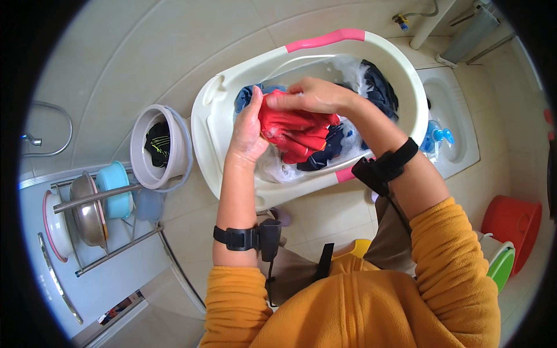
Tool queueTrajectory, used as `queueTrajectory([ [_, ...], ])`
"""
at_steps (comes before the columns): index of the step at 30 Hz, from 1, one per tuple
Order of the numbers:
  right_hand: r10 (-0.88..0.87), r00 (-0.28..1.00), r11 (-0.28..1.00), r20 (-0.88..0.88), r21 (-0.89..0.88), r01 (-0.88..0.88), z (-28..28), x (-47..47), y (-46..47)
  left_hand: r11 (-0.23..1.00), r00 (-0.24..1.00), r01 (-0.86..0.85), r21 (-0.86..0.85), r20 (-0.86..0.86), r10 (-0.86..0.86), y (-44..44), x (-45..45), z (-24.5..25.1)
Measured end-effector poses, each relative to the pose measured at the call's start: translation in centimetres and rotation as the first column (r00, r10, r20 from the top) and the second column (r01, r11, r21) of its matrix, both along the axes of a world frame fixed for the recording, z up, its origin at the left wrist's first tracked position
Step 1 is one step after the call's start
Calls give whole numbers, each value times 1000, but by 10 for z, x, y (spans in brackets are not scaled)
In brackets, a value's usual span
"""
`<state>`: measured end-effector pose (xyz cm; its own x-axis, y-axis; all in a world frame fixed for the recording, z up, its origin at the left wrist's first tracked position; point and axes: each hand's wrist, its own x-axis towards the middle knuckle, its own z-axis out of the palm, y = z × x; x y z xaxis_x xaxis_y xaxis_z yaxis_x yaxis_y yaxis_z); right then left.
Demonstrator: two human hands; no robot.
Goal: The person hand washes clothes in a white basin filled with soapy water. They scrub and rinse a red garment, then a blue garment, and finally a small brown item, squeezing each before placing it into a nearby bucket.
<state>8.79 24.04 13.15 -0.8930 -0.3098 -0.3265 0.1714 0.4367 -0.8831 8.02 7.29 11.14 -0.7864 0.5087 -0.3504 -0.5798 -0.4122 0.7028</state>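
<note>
A wet red garment (296, 130) is held up over a white plastic baby bathtub (204, 130) with pink grips. My left hand (249, 128) grips its left side, the thumb pointing up. From above, my right hand (311, 96) pinches the garment's upper edge between thumb and fingers. Soapy water in the tub surrounds dark clothes (380, 89) at the right end and a navy garment (324, 150) below the red one. A blue denim-like cloth (244, 99) lies partly behind my left hand, and a white cloth (280, 168) lies near the tub's close side.
A pale bucket (135, 143) with a black garment (158, 143) stands left of the tub. Basins, one light blue (114, 189), rest in a metal rack (117, 256). To the right are a squat toilet (470, 143), a blue pump bottle (433, 135) and a red bucket (507, 217).
</note>
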Motion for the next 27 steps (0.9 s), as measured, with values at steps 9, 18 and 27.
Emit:
queueTrajectory([
  [9, -261, 965, 835, 10, -500, 231, 76, 48, 25, 622, 682, -112, -775, -516, -519, 5, 39, -32],
  [18, -380, 826, 919, -416, -67, 389, 155, 71, 98, 626, 458, -550, -553, -826, -328, -49, 1, 71],
  [27, -396, 741, 878, -542, 13, 479, 188, 75, 131, 231, 235, -888, -398, -824, -516, -37, 17, 218],
])
